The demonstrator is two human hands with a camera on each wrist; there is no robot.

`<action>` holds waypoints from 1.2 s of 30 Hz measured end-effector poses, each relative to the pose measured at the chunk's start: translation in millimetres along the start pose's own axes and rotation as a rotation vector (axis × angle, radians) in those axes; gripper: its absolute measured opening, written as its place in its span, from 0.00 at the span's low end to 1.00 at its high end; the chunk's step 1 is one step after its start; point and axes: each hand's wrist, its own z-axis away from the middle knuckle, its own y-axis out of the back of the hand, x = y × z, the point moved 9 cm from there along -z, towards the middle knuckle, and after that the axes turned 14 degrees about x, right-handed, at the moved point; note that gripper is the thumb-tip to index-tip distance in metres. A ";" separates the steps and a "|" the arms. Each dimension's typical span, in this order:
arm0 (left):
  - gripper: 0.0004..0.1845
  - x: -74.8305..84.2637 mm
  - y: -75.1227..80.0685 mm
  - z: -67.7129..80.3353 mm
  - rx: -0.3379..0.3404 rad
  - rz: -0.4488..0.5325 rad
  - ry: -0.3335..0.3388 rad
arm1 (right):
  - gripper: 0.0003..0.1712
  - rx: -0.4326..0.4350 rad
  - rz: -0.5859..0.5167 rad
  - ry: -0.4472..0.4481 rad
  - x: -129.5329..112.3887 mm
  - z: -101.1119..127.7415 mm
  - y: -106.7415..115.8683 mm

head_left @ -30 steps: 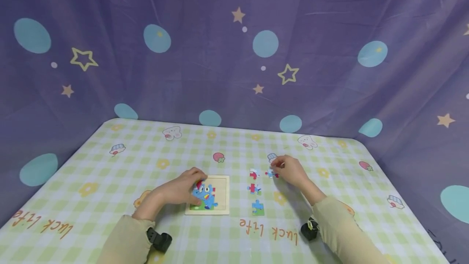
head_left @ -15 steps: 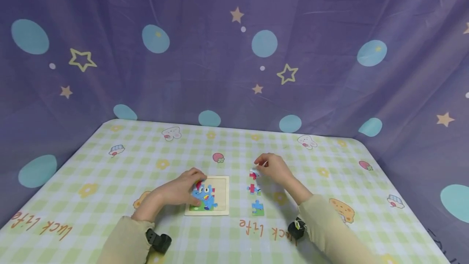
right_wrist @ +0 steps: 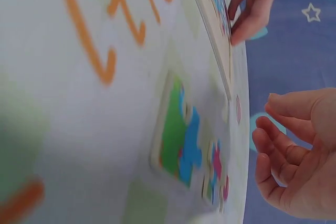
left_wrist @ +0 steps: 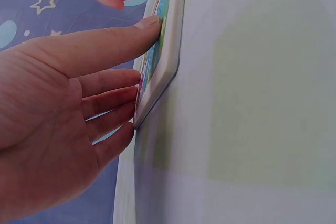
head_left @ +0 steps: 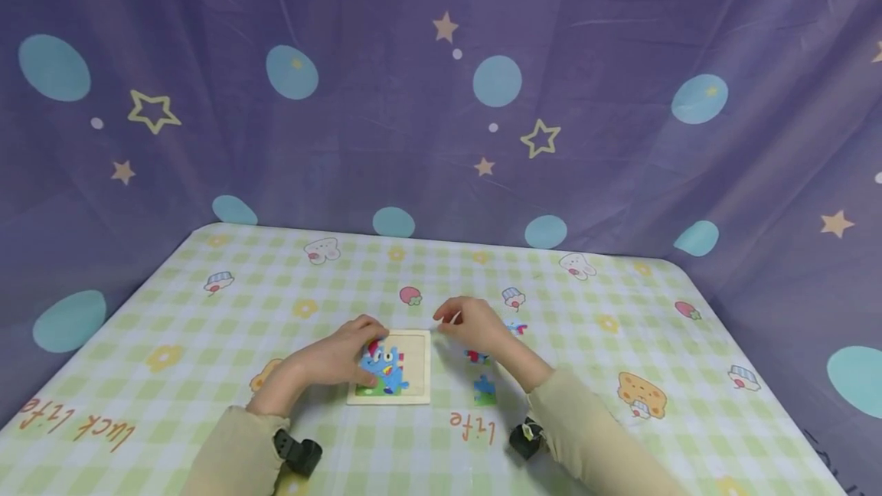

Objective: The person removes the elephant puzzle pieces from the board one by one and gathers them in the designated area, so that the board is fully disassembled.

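Left hand lies flat, fingers straight, pressing the puzzle tray, probably pinning it against sliding. Right hand hovers just beside the tray's far right corner, fingers loosely curled, apparently empty. Loose pieces lie under and near its wrist on the surface.

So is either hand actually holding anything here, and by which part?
The left hand steadies the puzzle board by its left edge, fingers flat. Whether the right hand holds a piece cannot be told.
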 end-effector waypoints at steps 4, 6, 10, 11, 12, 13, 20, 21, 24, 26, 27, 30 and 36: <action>0.36 -0.6 -0.2 -0.8 0.003 -0.002 -0.006 | 0.05 -0.034 -0.009 0.021 -9.1 0.5 -12.1; 0.35 -0.6 0.0 -1.2 0.004 -0.006 -0.009 | 0.06 -0.055 -0.015 0.021 -12.9 0.4 -18.7; 0.35 0.3 0.7 -1.6 0.004 0.000 -0.009 | 0.07 -0.103 -0.020 0.029 -22.1 1.2 -32.0; 0.35 0.5 0.7 -1.7 0.003 0.001 -0.010 | 0.08 -0.115 -0.019 0.035 -24.5 1.7 -35.1; 0.35 0.6 0.7 -1.8 0.002 0.003 -0.010 | 0.08 -0.126 -0.015 0.043 -26.9 2.4 -38.1; 0.35 0.8 0.6 -1.8 0.001 0.005 -0.011 | 0.09 -0.134 -0.010 0.056 -29.6 3.0 -40.7; 0.35 2.2 0.3 -1.9 0.001 0.003 -0.041 | 0.11 -0.172 0.061 0.103 -39.7 6.4 -57.2; 0.34 2.5 0.3 -2.0 0.001 0.003 -0.046 | 0.11 -0.174 0.073 0.105 -40.4 6.9 -58.6; 0.34 2.9 0.2 -1.9 0.000 0.000 -0.055 | 0.12 -0.175 0.115 0.118 -42.6 8.3 -62.1; 0.34 2.8 0.2 -1.8 -0.001 0.002 -0.056 | 0.13 -0.175 0.146 0.128 -44.1 9.2 -63.1; 0.34 2.6 0.2 -1.8 -0.001 0.004 -0.056 | 0.13 -0.174 0.160 0.133 -44.9 9.8 -63.4; 0.34 2.0 -0.1 -1.8 -0.004 0.010 -0.053 | 0.14 -0.178 0.195 0.131 -45.5 11.2 -64.5; 0.34 2.6 0.4 -1.9 -0.004 0.013 -0.064 | 0.14 -0.179 0.219 0.124 -45.9 11.6 -65.6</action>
